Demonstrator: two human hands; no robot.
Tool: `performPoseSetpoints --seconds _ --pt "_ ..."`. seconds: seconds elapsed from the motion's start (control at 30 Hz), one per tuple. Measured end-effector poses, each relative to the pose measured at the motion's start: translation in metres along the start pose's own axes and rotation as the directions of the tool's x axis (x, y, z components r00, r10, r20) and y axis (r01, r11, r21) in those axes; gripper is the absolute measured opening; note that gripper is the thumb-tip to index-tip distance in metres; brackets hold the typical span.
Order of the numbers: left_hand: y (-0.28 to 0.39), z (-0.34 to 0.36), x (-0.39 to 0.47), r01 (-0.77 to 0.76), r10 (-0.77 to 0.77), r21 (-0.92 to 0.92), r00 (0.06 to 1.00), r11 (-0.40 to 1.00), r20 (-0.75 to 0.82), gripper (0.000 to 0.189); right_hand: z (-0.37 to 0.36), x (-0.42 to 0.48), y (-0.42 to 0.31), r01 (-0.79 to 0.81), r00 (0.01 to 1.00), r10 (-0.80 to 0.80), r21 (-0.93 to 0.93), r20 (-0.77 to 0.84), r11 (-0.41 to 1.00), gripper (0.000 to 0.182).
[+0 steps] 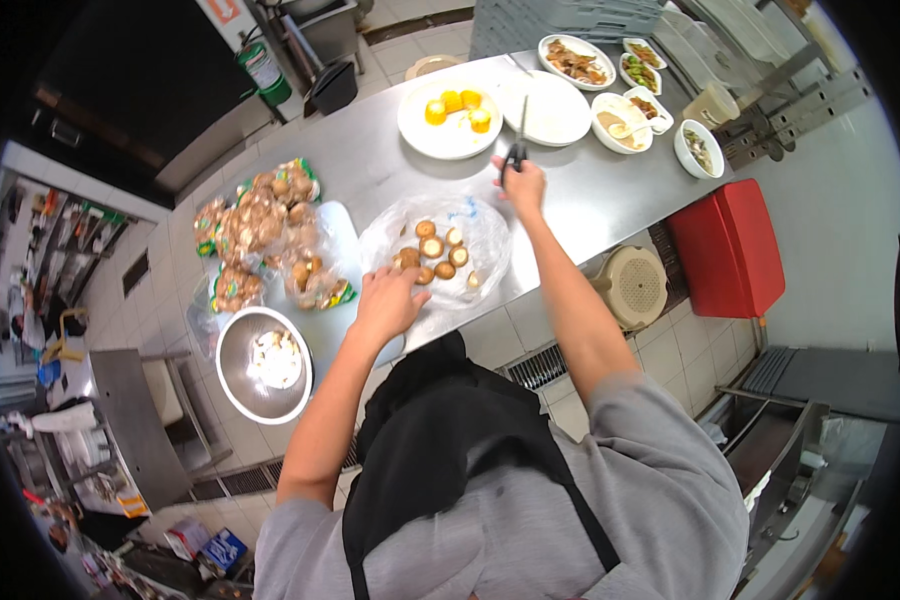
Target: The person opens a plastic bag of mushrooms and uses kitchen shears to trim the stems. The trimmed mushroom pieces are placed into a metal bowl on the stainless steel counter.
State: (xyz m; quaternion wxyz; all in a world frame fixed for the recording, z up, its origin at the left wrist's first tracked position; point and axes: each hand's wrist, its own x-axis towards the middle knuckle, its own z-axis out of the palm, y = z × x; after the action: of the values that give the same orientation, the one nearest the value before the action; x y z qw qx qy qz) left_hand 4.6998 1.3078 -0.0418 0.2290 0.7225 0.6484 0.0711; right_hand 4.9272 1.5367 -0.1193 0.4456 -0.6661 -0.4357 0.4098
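Observation:
My right hand point(523, 184) grips black-handled scissors point(516, 156) above the steel table, their blades pointing away from me towards the plates. Several brown mushrooms point(432, 246) lie on a clear plastic bag point(487, 225) in front of me. My left hand point(391, 300) rests at the bag's near left edge, beside the mushrooms; whether its fingers hold anything cannot be told. Packed bags of mushrooms point(251, 225) are heaped at the left, partly on a pale cutting board point(339, 232). Pale cut pieces point(276, 358) lie in a metal colander point(231, 375) at the table's near left.
Beyond the bag stand a plate with corn pieces point(450, 142) and a white plate point(547, 112). Bowls of food, one a white bowl point(697, 150), are at the far right. A beige stool point(634, 289) and a red bin point(731, 251) stand beside the table's near edge.

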Motion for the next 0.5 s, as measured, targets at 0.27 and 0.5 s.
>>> performPoseSetpoints --seconds 0.27,0.5 --pt "-0.01 -0.019 -0.007 0.033 -0.032 -0.093 0.999 0.995 0.017 0.039 0.08 0.056 0.008 -0.151 0.947 0.152 0.022 -0.282 0.988 0.032" --pt "0.006 -0.048 0.015 0.015 -0.047 -0.32 0.995 0.947 -0.092 0.038 0.066 0.047 0.035 0.02 0.921 -0.042 -0.061 -0.388 0.998 0.02"
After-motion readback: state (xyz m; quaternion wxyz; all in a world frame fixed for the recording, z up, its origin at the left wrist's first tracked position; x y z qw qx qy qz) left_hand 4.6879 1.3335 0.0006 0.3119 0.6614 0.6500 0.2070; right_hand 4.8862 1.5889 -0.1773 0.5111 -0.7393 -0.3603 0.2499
